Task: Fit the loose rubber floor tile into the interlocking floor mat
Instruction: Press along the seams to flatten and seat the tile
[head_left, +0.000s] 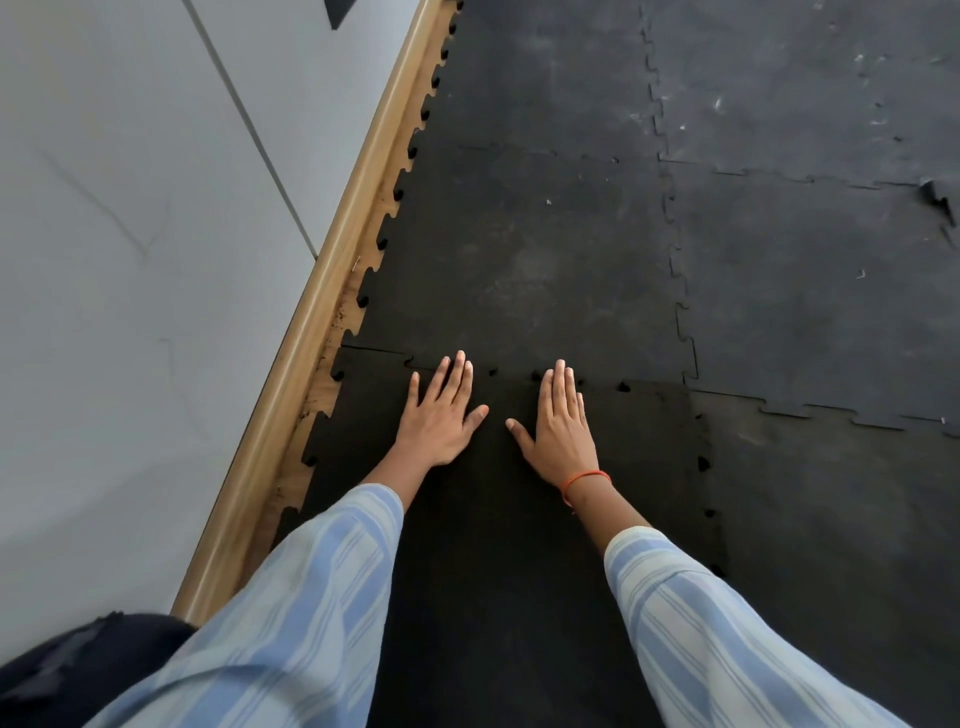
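Both hands flat, palms down, on the loose tile (498, 519). Left hand (441, 415): four fingers (460, 376) close together, thumb angled out toward the other hand. Right hand (558, 421): same, fingers (560, 382) together, thumb out to the inside. The two thumb tips are near each other, not touching. Nothing gripped or pinched, just pressing.

The tile is darker black than the rest and lies under both palms, running back toward the person. Its far toothed edge sits right at the fingertips, against the floor mat (524, 249). Left of the left fingertips that seam looks closed. Between and just right of the right fingertips, small dark gaps show at the teeth, so not fully seated there. The tile's right edge, out past the right hand's little finger, shows open notches against the neighbouring mat piece (831, 519).

Surroundings: wooden skirting (332, 291) runs diagonally outside the left hand, with the mat's toothed edge and the tile's left teeth just beside it. Pale wall (130, 260) beyond that. Far ahead and right of the fingers, a lifted, torn mat corner (937, 200). White specks are scattered on the mat up there.

Striped blue-white sleeves (311, 597) on both forearms. Red thread bracelet (584, 480) on the right wrist. Dark cloth (78, 670) sits at the near left, behind the left sleeve.

No containers in view.
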